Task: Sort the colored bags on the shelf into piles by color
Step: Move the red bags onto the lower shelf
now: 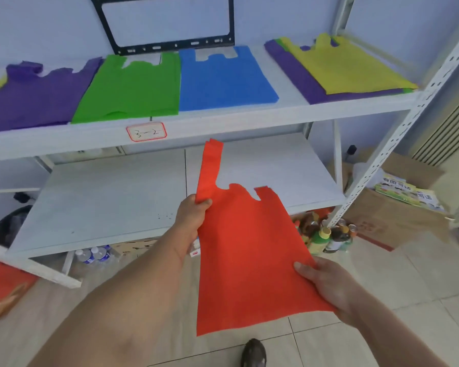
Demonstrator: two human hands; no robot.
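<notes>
Two hands are on the one red bag (249, 260), which I see held out in the air in front of the shelf unit, below the upper shelf (223, 120). My left hand (191, 218) pinches the bag's left edge just under the left handle strap, thumb on top of the cloth. My right hand (326, 284) grips the lower right edge, thumb lying over the fabric and the fingers hidden beneath. The bag hangs flat and spread, its long axis running from the bottom hem near me up to the handles, which point away toward the shelves; the left strap stands up, tilted a little to the right.

On the upper shelf lie a purple bag (35, 99), a green bag (133, 88), a blue bag (223, 78), and at the right a yellow bag (347, 67) on top of a purple one. A red-bordered label (146, 131) on the shelf's front edge seems to read "3-2".
</notes>
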